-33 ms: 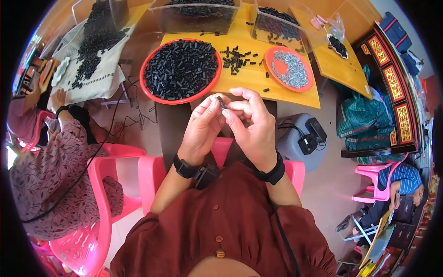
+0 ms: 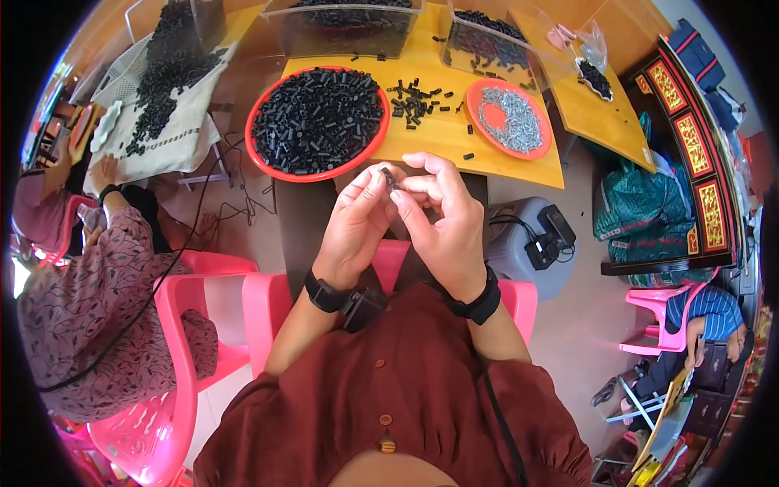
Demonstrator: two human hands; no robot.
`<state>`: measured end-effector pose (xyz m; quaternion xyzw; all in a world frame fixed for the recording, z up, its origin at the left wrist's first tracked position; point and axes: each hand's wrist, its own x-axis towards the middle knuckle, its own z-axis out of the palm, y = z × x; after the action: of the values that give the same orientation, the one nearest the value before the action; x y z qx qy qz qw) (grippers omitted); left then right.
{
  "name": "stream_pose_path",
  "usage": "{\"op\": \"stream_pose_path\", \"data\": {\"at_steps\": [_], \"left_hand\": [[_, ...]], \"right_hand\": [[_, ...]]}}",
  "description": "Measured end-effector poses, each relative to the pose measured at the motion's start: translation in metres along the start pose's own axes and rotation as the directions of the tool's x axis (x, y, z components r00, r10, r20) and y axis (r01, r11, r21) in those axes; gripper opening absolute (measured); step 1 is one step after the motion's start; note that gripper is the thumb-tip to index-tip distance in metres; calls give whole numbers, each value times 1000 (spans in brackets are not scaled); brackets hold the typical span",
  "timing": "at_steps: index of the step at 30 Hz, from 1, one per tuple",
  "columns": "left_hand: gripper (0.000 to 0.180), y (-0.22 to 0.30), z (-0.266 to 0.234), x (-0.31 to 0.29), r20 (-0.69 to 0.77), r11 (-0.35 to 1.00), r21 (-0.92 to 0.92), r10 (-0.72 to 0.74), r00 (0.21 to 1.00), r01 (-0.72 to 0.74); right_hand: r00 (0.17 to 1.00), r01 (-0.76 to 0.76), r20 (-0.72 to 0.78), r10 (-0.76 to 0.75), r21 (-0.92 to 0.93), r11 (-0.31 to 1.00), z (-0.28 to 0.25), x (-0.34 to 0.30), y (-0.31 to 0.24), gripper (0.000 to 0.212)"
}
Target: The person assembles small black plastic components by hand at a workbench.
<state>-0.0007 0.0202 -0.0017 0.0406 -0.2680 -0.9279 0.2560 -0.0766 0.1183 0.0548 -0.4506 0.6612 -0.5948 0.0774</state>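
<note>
Close before my chest, my left hand pinches a small dark cylindrical piece between thumb and fingers. My right hand meets it from the other side, its thumb and fingertips closed at the lower end of the piece and its index finger raised. Fingertips hide most of the piece. Beyond my hands stands a round red tray heaped with black cylindrical pieces. Loose black pieces lie beside it on the yellow table. An orange-red plate holds many small silvery metal pieces.
Clear bins of black parts stand at the back. On the left, a person sits by a cloth-covered table with a black heap. A grey container with a black device is right of my hands. Pink chairs stand around.
</note>
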Motion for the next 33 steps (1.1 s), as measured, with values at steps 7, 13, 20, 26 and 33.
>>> {"op": "stream_pose_path", "data": {"at_steps": [7, 13, 20, 26, 33], "left_hand": [[19, -2, 4, -1, -18, 997, 54, -47, 999, 48], [19, -1, 14, -6, 22, 992, 122, -46, 999, 43], [17, -7, 9, -6, -43, 989, 145, 17, 999, -11], [18, -13, 9, -8, -74, 987, 163, 31, 997, -18], [18, -13, 7, -12, -31, 982, 189, 26, 999, -19]], "right_hand": [[998, -69, -8, 69, 14, 998, -4, -6, 1, 36], [994, 24, -98, -37, -129, 991, -3, -15, 0, 37], [962, 199, -136, -236, -241, 950, -3, -17, 4, 41], [917, 305, -129, -377, -379, 873, -2, -23, 12, 41], [890, 355, -115, -442, -434, 828, 2, -28, 16, 40]]}}
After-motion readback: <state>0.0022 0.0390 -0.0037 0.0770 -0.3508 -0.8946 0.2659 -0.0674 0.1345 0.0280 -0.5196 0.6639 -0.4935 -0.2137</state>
